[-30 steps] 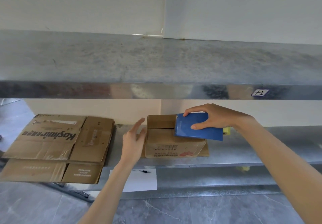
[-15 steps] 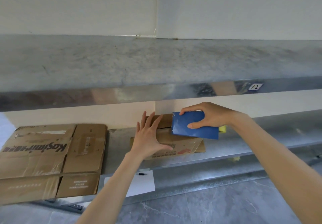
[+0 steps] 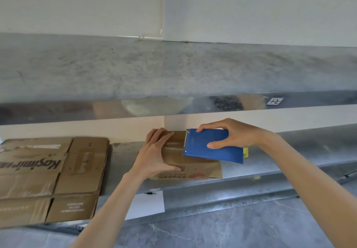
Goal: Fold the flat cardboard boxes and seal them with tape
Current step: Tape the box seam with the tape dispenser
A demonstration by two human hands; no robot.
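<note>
A small folded cardboard box point(image 3: 191, 167) stands on the lower metal shelf point(image 3: 289, 157), printed text and a red mark on its front. My left hand point(image 3: 154, 155) clasps the box's left end, fingers over the top, thumb on the front. My right hand point(image 3: 231, 134) grips a blue tape dispenser point(image 3: 210, 146) and presses its toothed left edge onto the box top, where a strip of clear tape point(image 3: 173, 147) lies. A stack of flat cardboard boxes point(image 3: 50, 176) lies at the left of the same shelf.
The upper metal shelf point(image 3: 173, 74) overhangs the box, with a small label point(image 3: 274, 101) on its front edge. A white sheet with a black pen point(image 3: 148, 202) lies on a lower ledge. Something yellow point(image 3: 245, 152) shows behind the dispenser. Grey marbled floor lies below.
My left hand went from hovering beside the box to gripping its left end. The dispenser came down onto the box top and tilted. The box sits slightly turned.
</note>
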